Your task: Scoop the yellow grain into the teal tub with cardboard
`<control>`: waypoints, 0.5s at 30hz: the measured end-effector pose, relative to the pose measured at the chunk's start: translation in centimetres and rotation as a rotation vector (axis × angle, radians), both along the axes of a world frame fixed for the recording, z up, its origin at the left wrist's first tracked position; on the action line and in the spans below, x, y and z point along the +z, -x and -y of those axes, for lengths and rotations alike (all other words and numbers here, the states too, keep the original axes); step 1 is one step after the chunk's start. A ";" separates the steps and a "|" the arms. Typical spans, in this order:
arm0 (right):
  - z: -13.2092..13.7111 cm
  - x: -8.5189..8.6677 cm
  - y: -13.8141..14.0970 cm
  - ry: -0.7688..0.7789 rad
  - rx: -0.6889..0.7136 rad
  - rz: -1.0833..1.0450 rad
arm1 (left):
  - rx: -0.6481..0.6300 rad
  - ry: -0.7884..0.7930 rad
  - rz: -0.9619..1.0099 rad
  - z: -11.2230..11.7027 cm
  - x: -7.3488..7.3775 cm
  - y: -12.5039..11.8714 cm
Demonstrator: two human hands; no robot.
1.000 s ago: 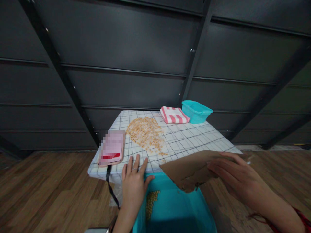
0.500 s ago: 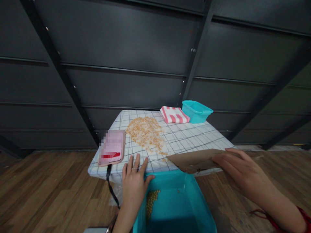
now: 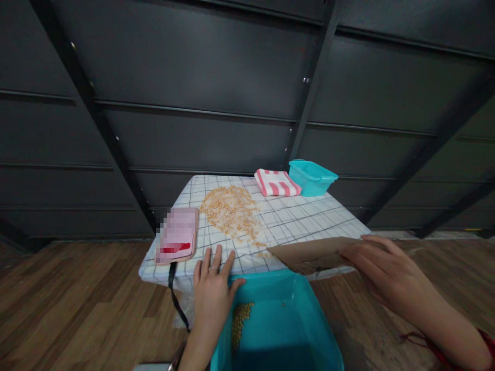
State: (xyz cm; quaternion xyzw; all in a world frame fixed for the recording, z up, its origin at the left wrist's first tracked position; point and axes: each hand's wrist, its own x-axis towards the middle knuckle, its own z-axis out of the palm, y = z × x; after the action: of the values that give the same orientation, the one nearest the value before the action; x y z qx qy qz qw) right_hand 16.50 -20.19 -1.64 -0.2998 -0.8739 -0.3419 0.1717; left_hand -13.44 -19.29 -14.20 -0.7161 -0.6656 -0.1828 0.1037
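Observation:
My left hand (image 3: 213,291) rests with fingers spread on the table's front edge, its thumb at the rim of a teal plastic bin (image 3: 284,330). My right hand (image 3: 381,265) grips a flat brown piece of cardboard (image 3: 313,253). The cardboard slants over the table's front edge, its left tip close to a few stray beans and above the bin's far rim. Inside the bin, round beans (image 3: 240,319) lie along the left side. A spread pile of yellow beans (image 3: 228,208), mixed with small white grains, covers the left middle of the table.
A phone (image 3: 178,234) in a pink case lies at the table's left edge, with a black strap (image 3: 176,293) hanging down. At the back right are a folded pink-and-white striped towel (image 3: 277,183) and a smaller turquoise basket (image 3: 312,178). The checked tablecloth (image 3: 309,219) covers the table.
The cardboard and my right hand have shifted very slightly to the right. My left hand keeps its place, and the beans look the same.

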 end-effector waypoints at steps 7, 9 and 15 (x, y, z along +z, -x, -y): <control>0.6 0.4 0.6 0.006 0.040 -0.008 | -0.013 -0.002 0.016 -0.1 0.2 0.0; 0.7 0.3 0.5 0.017 0.045 -0.024 | -0.013 0.001 0.018 -0.1 0.2 0.0; 0.2 -0.4 0.1 0.018 -0.011 -0.047 | -0.004 0.012 0.025 0.1 0.1 -0.1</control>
State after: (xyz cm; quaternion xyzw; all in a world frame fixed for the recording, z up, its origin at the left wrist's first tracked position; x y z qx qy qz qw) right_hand 16.44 -20.39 -2.03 -0.3143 -0.8711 -0.3277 0.1873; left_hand -13.38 -19.37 -14.13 -0.7157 -0.6665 -0.1878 0.0906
